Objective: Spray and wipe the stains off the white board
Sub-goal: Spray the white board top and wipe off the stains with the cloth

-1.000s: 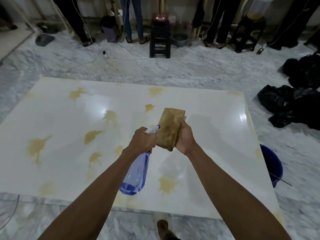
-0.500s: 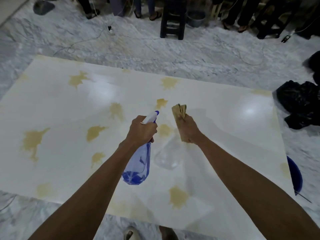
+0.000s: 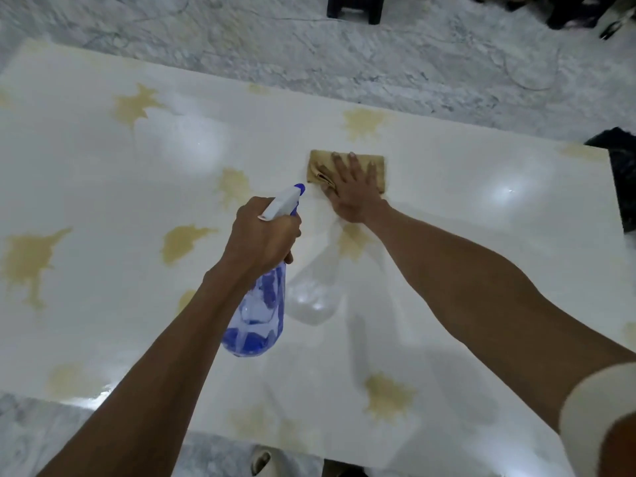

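Right hand [image 3: 356, 191] presses one cloth [image 3: 347, 165]; one bottle [image 3: 256, 304].

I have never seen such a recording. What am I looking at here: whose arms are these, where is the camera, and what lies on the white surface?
No machine here: a person wears a camera on the head, looking down at their own arms. The left hand grips a blue spray bottle. The right hand presses a brown cloth flat on the white board, which lies on a marble floor. Yellowish stains are scattered over the board.
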